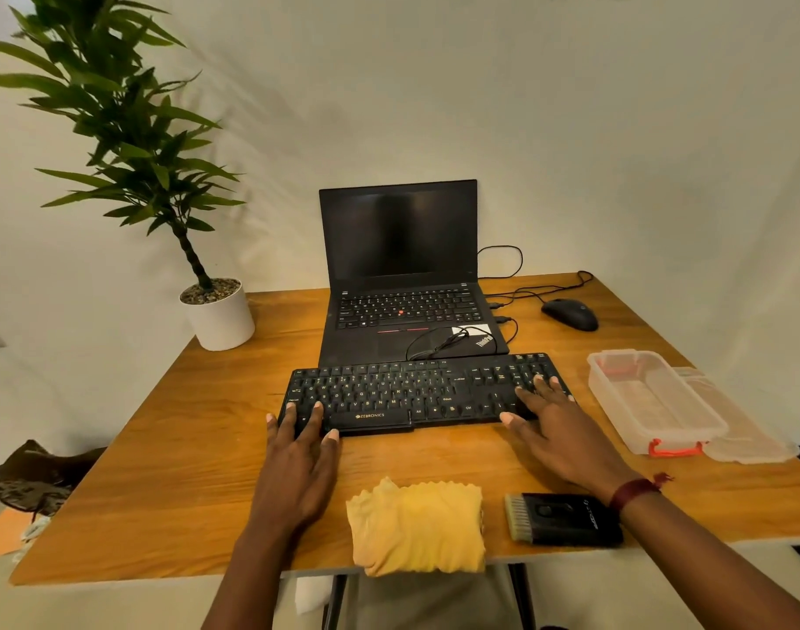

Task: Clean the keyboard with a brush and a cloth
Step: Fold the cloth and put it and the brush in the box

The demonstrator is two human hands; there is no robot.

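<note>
While the cloth (417,526) and brush (563,519) wait untouched at the near edge, we rest our left hand (303,452) and right hand (558,425) flat and unclenched on the keyboard (416,393), probably to steady it.

Surface (184,447): brown wood, it carries all the things below.
Laptop (402,275): black, open, screen dark, at the far middle.
Cable (439,341): thin and black, looped on the laptop palm rest.
Mouse (570,313): black, wired, right of the laptop, apart from it.
Plant (116,143): green, in a white pot (221,320) with pebbles, at the far left corner.
Container (653,402): clear plastic with an orange clip, at the right edge; a clear lid (748,438) lies just beside it.
</note>
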